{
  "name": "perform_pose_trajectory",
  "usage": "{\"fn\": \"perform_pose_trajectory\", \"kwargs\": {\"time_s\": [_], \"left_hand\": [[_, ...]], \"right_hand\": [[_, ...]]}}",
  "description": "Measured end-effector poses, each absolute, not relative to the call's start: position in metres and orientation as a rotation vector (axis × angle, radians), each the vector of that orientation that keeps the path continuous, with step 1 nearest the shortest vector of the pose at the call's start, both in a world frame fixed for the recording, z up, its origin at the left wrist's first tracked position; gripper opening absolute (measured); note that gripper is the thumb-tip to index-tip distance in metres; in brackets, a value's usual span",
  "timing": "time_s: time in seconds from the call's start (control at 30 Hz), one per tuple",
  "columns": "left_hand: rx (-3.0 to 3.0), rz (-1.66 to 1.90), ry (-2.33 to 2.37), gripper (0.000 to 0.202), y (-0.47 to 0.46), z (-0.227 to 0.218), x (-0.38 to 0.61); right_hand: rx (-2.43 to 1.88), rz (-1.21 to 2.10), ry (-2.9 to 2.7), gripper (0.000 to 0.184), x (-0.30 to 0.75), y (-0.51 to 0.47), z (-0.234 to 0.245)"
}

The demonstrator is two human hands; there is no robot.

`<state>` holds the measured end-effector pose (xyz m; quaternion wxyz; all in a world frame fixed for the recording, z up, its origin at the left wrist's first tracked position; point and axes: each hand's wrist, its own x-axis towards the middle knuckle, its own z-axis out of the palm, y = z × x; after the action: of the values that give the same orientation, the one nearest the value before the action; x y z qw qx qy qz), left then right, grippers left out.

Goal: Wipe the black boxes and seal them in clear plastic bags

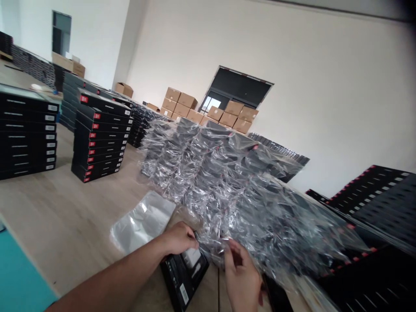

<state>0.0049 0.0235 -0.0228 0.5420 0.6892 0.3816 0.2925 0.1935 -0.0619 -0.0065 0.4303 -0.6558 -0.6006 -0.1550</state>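
A flat black box [177, 275] with a white label and a picture on its face lies tilted on the table in front of me. My left hand [182, 239] is closed over its far end, fingers curled at the edge. My right hand [241, 273] is to the right of the box, with thumb and fingers pinching thin clear plastic film [218, 243]; where that film ends I cannot make out. Left of my left hand lies a flat pile of clear plastic bags [143, 221].
Bagged boxes [208, 173] form a wide stack just ahead. Unwrapped black boxes [102, 138] stand in piles at the left, with more boxes [367, 190] at the right. Brown cartons [186, 102] are by the wall. A teal surface [22, 273] borders the wooden table [65, 216].
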Motion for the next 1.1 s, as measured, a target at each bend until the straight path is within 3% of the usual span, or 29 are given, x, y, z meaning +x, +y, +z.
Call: {"fn": "perform_pose_trajectory", "kwargs": {"time_s": [0.23, 0.37, 0.43, 0.5, 0.57, 0.73, 0.93, 1.1], "left_hand": [[1.679, 0.707, 0.905, 0.023, 0.022, -0.022, 0.006], [1.673, 0.661, 0.810, 0.027, 0.021, -0.020, 0.002], [1.575, 0.632, 0.719, 0.045, 0.021, -0.019, -0.002], [1.402, 0.639, 0.655, 0.076, 0.022, -0.017, -0.007], [1.226, 0.647, 0.615, 0.089, 0.024, -0.015, -0.011], [1.125, 0.493, 0.458, 0.063, 0.024, -0.012, -0.014], [1.321, 0.422, 0.595, 0.061, 0.021, -0.018, -0.007], [1.421, 0.467, 0.736, 0.061, 0.017, -0.011, -0.008]], "right_hand": [[-1.584, -0.454, -1.762, 0.032, 0.169, -0.056, -0.016], [-1.569, -0.402, -1.631, 0.040, 0.186, -0.055, -0.013], [-1.579, -0.457, -1.451, 0.045, 0.206, -0.061, -0.006], [-1.579, -0.567, -1.228, 0.046, 0.226, -0.070, 0.003], [-1.541, -0.653, -1.062, 0.044, 0.239, -0.078, 0.009], [-1.617, -0.429, -1.265, 0.037, 0.231, -0.072, 0.002], [-1.627, 0.166, -1.629, 0.038, 0.202, -0.059, -0.010], [-1.653, 0.159, -1.554, 0.041, 0.202, -0.064, -0.007]]}}
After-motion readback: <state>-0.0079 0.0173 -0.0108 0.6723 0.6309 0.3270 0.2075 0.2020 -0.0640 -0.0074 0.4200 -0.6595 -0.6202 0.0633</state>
